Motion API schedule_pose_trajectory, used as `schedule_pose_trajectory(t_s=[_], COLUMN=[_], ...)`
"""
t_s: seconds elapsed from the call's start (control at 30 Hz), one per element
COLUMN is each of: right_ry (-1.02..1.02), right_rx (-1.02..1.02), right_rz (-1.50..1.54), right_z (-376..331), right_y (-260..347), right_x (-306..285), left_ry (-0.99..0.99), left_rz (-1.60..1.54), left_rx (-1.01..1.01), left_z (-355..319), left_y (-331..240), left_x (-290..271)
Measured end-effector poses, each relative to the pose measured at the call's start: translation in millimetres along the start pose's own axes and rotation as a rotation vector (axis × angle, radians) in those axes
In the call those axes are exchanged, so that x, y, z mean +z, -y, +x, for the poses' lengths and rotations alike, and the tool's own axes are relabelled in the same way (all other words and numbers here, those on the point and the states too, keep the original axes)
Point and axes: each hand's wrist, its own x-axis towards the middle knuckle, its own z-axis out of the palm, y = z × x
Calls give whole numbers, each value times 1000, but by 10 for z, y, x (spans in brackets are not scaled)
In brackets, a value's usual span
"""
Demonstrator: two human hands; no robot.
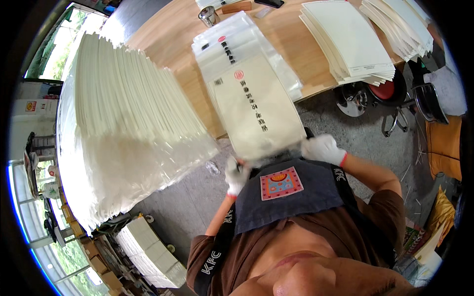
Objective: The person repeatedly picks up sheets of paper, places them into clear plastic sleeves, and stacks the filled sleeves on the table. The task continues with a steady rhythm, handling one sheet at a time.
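Observation:
A clear plastic bag with cream paper (271, 108) inside lies in front of me, its near end hanging past the table's edge. Black characters and a red round mark are printed on it. My left hand (237, 175), in a white glove, is closed at the near left corner of this bag. At the near right corner my right hand (321, 149), gloved the same way, has its fingers curled on the bag's edge. The open end between the hands looks crumpled and blurred. Beneath and beyond it rests a pile of flat printed clear bags (247, 32).
A tall stack of cream paper sheets (128, 93), wrapped in plastic, rises on the left. Cream paper stacks (345, 39) lie at the table's right. A metal cup (209, 17) and a phone (270, 3) sit at the back. Stools (385, 93) stand on the right.

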Motion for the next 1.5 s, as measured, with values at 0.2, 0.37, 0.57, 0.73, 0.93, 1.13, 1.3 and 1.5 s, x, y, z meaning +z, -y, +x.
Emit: schedule_pose_trajectory(t_s=[0.2,0.37,0.57,0.73,0.93,1.13,1.3,1.5], right_ry=[80,-202,-148,11,-193,-19,50,110], right_rx=[36,372,343,-196,-547,-876,-790,-561], right_rz=[80,426,1530,2155,1794,1386,1168,1462], right_z=[43,513,1048,1166,1396,1892,1708,1370], right_y=[-343,-866,-723,-89,627,1803,1695,750], right_x=[212,384,691,273,-1927,-3347,-3361,-2404], left_ry=[176,-34,243,212,-716,-1001,-953,-583], left_rz=[280,-529,24,254,172,328,773,364], left_rx=[344,-521,-23,419,545,19,99,957], left_z=[185,267,1144,1259,995,1254,1082,643], left_y=[480,782,-587,-2279,-2866,-2610,-1747,-893], left_x=[79,259,52,-815,-2268,-4043,-3649,-1688])
